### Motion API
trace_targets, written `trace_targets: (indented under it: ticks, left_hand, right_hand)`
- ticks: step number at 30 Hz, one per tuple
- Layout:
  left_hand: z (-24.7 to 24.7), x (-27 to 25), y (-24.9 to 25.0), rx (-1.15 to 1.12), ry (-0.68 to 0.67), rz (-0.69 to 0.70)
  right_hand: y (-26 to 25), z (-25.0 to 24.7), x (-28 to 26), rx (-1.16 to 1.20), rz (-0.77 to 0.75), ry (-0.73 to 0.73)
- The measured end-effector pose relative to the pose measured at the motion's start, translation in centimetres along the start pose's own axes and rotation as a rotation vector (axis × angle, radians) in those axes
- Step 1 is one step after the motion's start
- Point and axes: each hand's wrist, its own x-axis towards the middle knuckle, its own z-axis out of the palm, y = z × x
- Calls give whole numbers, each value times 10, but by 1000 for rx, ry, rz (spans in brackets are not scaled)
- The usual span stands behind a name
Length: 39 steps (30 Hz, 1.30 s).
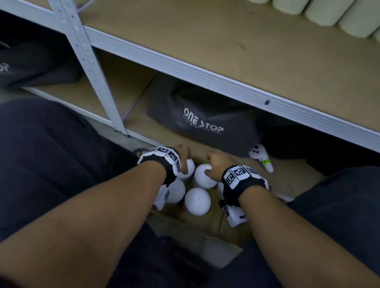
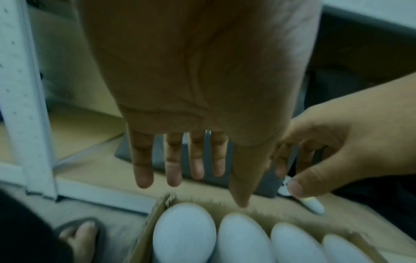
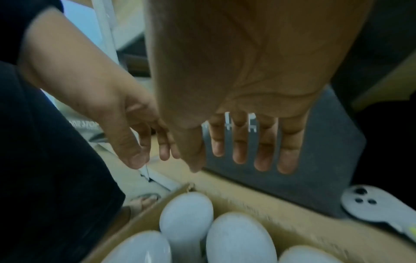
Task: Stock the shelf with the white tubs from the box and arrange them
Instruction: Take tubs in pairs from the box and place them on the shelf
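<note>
Left hand [image 2: 202,80] with straight, spread fingers [image 2: 144,170] holding nothing, white tubs [image 2: 184,236] in cardboard box [image 2: 281,213] just below fingertips, right hand [image 3: 247,62] likewise splayed, empty above tubs

Stockroom or shop storage. White metal shelving [image 1: 213,81] with fibreboard decks; row of pale rolls [image 1: 313,9] at 1 o'clock; dark "ONE STOP" bags [image 1: 200,124] on bottom shelf; open cardboard box [image 1: 199,228] of white tubs [image 1: 196,200] on floor.
</note>
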Motion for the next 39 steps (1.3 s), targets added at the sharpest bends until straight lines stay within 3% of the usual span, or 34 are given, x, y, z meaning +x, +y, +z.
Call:
trace_targets:
  ticks: [3, 6, 13, 16, 19, 21, 22, 24, 25, 30, 34, 39]
  left_hand:
    - [82, 106, -47, 75, -91, -93]
    - [120, 122, -60, 46, -158, -164]
    - [87, 28, -27, 133, -119, 3]
    - [94, 15, -22, 254, -101, 34]
    - [107, 13, -16, 351, 24, -20]
    - [117, 28, -28, 226, 21, -32]
    - [124, 37, -32, 204, 126, 50]
    - [113, 25, -20, 221, 16, -47]
    - [107, 15, -11, 304, 35, -61]
    - [115, 11, -14, 225, 86, -74]
    - [107, 11, -10, 201, -9, -81]
    - [84, -3, -5, 120, -84, -60]
  right_hand:
    - [3, 32, 13, 6, -1, -96]
    - [6, 65, 19, -39, 21, -183]
    - [-2, 127, 23, -40, -23, -249]
    - [-8, 144, 23, -64, 9, -131]
    - [-14, 155, 30, -45, 43, -109]
    - [-18, 158, 34, -38, 70, -102]
    - [-19, 160, 36, -34, 84, -102]
    - [-21, 163, 37, -19, 108, -112]
    - [-21, 164, 37, -5, 115, -104]
    - [-15, 159, 38, 82, 109, -129]
    - [-9, 152, 31, 118, 122, -103]
    - [-3, 119, 22, 151, 124, -233]
